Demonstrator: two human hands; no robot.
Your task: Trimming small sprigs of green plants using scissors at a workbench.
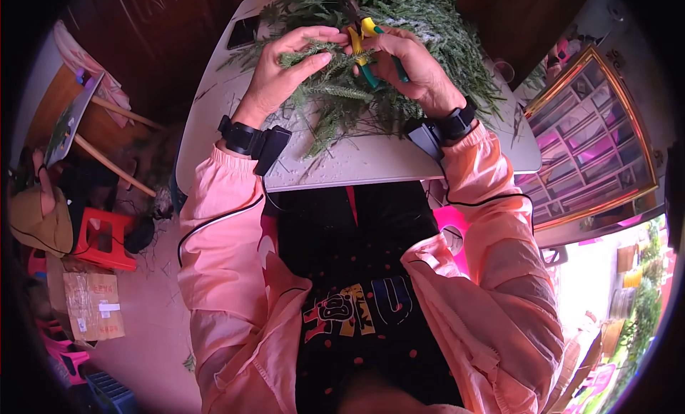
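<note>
My left hand (pixel 291 70) is closed around green needle-leaved sprigs (pixel 325 73), its thumb lying across them. Held in my right hand (pixel 415 66) is a pair of pliers (pixel 368 27) with yellow and green handles and dark jaws pointing away from me. The handles are spread apart, and the fingertips of both hands meet close beside them. Just beyond and below the hands lies a large heap of green branches (pixel 435 21), some dusted with white. Part of the sprigs is hidden behind my left fingers.
The branches lie on a white table (pixel 300 173) strewn with needle scraps. A dark flat phone-like object (pixel 244 32) rests at its far left. To the left are a red stool (pixel 105 239), a cardboard box (pixel 94 305) and a seated person (pixel 43 213). A gold-framed door panel (pixel 596 139) stands at right.
</note>
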